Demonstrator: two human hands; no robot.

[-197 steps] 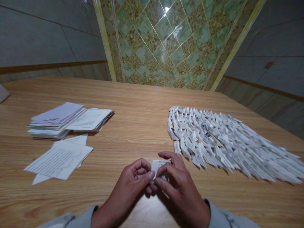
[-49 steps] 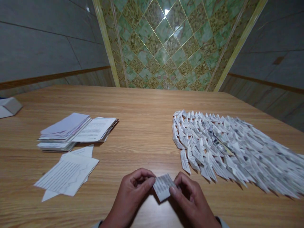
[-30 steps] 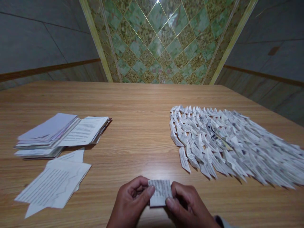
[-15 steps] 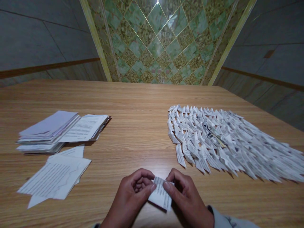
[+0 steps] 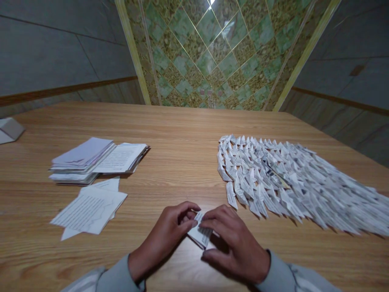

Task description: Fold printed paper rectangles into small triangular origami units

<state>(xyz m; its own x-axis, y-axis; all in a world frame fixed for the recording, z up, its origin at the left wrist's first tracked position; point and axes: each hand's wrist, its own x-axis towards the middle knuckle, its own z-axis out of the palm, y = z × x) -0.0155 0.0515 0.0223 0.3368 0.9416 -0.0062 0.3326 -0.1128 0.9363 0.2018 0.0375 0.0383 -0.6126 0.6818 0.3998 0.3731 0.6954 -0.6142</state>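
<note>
A small folded piece of printed paper (image 5: 199, 234) is pinched between both hands, low over the wooden table (image 5: 182, 134) near its front edge. My left hand (image 5: 165, 235) grips its left side with curled fingers. My right hand (image 5: 234, 245) covers its right side, fingers bent over the top and thumb underneath. To the right lies a wide spread of several small folded paper pieces (image 5: 288, 182), laid in overlapping rows; its nearest piece is a short way from my right hand.
A stack of printed sheets (image 5: 97, 160) lies at the left, with loose cut sheets (image 5: 89, 209) in front of it. A grey-white box corner (image 5: 9, 129) shows at the far left edge. Tiled walls rise behind the table.
Both hands have kept hold of the folded paper and turned it. It was held up flat with the print showing; now it is lower, tilted and mostly covered by my right hand.
</note>
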